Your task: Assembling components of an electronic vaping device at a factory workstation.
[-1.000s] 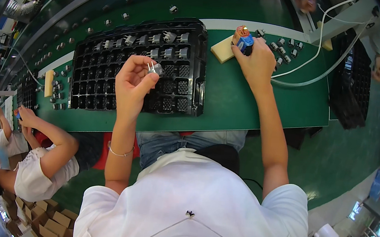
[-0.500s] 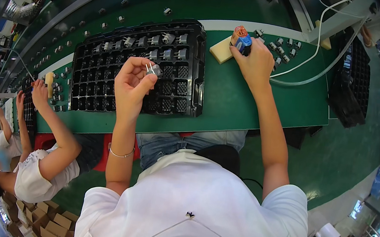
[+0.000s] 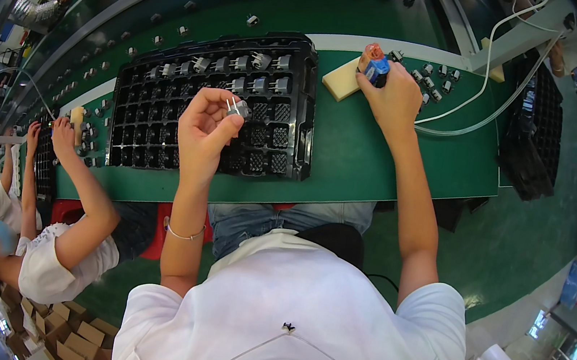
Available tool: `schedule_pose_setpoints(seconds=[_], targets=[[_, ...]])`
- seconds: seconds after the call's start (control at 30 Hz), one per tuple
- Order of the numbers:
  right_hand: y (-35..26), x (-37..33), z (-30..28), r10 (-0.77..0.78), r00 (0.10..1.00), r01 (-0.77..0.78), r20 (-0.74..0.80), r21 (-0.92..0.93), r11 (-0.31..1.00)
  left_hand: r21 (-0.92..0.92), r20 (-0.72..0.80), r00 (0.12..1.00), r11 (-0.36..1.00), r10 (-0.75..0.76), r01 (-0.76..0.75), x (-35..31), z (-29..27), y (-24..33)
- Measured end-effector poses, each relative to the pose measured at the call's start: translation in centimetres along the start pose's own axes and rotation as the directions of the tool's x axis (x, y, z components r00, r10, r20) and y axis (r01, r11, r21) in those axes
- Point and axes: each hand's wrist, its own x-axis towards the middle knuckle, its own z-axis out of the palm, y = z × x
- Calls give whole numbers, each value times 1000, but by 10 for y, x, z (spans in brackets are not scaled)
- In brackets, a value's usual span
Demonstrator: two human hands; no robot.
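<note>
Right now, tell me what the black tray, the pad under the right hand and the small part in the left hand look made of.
Black tray: thin moulded plastic, by its glossy gridded pockets. Pad: pale yellow, matte and blocky, probably foam or sponge. Small part pinched by the left hand: grey body with bright prongs, likely plastic with metal pins. The right hand grips a blue and orange tool, seemingly plastic.
</note>
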Motion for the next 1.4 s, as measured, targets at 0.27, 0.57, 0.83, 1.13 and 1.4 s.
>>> schedule_pose_setpoints(seconds=[0.27,0.57,0.83,1.13,1.4], targets=[[1,0,1,-17,1000,17,9,21,1000,32,-10,1000,999,4,-4,0,1,1],[12,19,-2,102,993,-98,52,-78,992,19,-8,1000,1000,0,0,0,1,1],[0,3,4,-2,999,3,42,-14,1000,25,-13,1000,1000,7,-7,0,1,1],[-1,-10,9,-32,999,32,1,29,999,37,-16,1000,999,12,-11,-6,1,1],[4,-3,11,-32,999,34,-29,50,998,9,0,1000,1000,17,-17,4,3,-1]])
